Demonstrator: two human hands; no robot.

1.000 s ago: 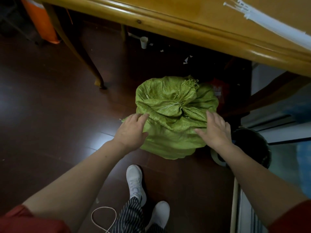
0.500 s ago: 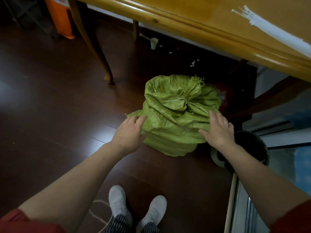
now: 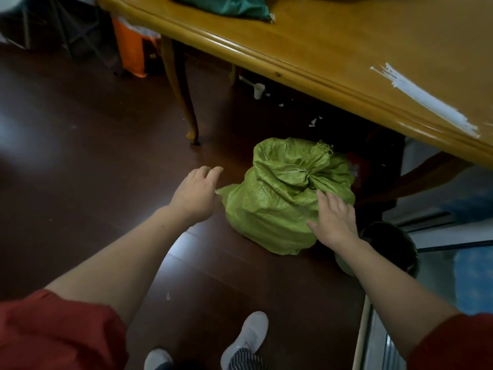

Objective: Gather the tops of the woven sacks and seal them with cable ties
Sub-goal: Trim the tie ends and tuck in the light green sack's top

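- The green woven sack (image 3: 277,209) sits on the dark wooden floor (image 3: 80,156), just in front of the near edge of the wooden table (image 3: 320,49), right of the curved table leg (image 3: 184,97).
- Its top is bunched into a tight neck (image 3: 306,173), with a frayed flap sticking up behind; a thin pale band seems to circle the neck.
- The right hand (image 3: 333,220) lies flat on the sack's near right shoulder, fingers straight and slightly spread, holding nothing.
- The left hand (image 3: 196,193) is just left of the sack, fingers relaxed and loosely apart. I cannot tell whether it touches the sack's pointed corner.
- A bundle of white cable ties (image 3: 426,100) lies on the tabletop, far right, well apart from both hands.
- A darker green sack (image 3: 226,6) rests on the table's far edge.
- A black bucket (image 3: 394,244) stands just right of the sack on the floor.
- White shoes (image 3: 248,337) show at the near edge, and a small white cup (image 3: 258,90) is under the table.
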